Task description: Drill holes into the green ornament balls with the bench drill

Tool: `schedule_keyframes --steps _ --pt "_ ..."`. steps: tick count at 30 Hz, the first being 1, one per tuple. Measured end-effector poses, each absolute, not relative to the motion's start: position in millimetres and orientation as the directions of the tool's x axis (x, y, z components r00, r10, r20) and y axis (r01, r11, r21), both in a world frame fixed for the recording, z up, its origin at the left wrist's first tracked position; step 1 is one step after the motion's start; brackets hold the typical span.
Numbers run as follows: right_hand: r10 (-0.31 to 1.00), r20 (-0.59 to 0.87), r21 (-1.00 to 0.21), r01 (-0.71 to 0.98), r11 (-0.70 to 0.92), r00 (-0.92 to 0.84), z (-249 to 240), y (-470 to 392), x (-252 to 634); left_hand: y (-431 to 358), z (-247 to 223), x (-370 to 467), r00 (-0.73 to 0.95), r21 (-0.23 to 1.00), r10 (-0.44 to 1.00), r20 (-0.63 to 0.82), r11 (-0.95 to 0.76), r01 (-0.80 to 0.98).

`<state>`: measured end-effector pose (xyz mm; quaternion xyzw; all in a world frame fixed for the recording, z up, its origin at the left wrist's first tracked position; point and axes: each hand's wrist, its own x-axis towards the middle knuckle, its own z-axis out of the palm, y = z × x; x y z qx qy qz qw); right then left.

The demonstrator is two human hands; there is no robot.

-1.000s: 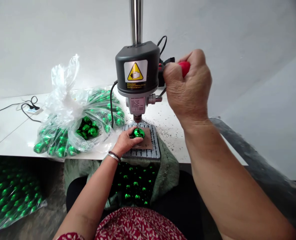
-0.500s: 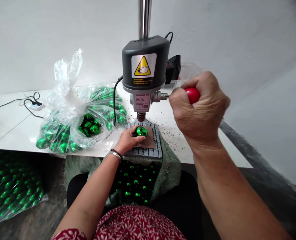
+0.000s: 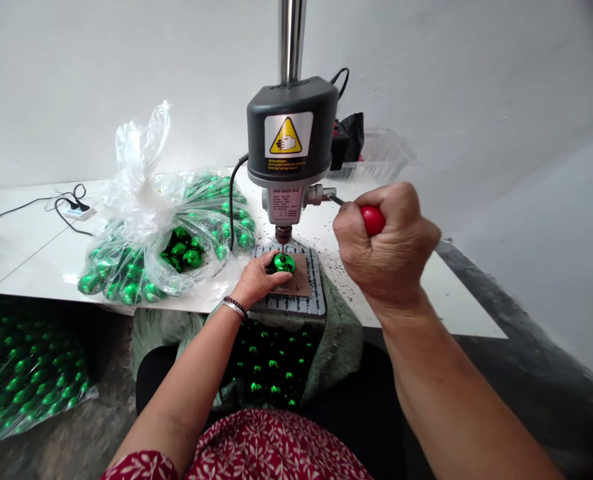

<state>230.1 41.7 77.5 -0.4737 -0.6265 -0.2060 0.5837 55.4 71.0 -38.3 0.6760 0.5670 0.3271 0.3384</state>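
Note:
A small bench drill press (image 3: pixel 292 133) stands in the middle, its chuck (image 3: pixel 283 233) pointing down. Under the bit, a shiny green ball (image 3: pixel 284 264) rests on a brown board (image 3: pixel 299 280) on the drill's slotted base (image 3: pixel 316 300). My left hand (image 3: pixel 257 277) grips this ball from the left, thumb in front and fingers behind. Whether the bit tip touches the ball or has entered it, I cannot tell. My right hand (image 3: pixel 389 247) is closed in a fist round the feed lever's red knob (image 3: pixel 373 220), to the right of the drill head.
A clear plastic bag (image 3: pixel 141 207) of green balls lies left of the drill. Another bag (image 3: pixel 26 373) of them is at lower left. More green balls (image 3: pixel 271 363) fill a green sack (image 3: pixel 336 333) below the table edge. A power strip (image 3: pixel 79 211) and dark shavings (image 3: pixel 341 280) lie on the table.
My right hand has moved down and slightly left, turning the lever downward. My left hand still holds the ball under the bit.

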Motion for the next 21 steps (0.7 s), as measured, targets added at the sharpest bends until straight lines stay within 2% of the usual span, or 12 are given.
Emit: schedule_keyframes --steps 5,11,18,21 --pt "0.264 0.960 -0.212 0.861 0.462 0.095 64 42 230 70 -37 55 0.150 0.813 0.986 0.076 -0.148 0.564" --pt "0.239 0.966 -0.206 0.856 0.474 0.100 55 43 228 70 -40 54 0.189 0.807 0.975 0.114 -0.202 0.555" --pt "0.319 0.929 -0.335 0.790 0.514 0.187 32 42 227 72 -46 54 0.141 0.805 0.985 0.099 -0.162 0.570" --pt "0.324 0.926 -0.350 0.770 0.534 0.196 29 41 227 72 -47 53 0.139 0.813 0.984 0.107 -0.167 0.558"
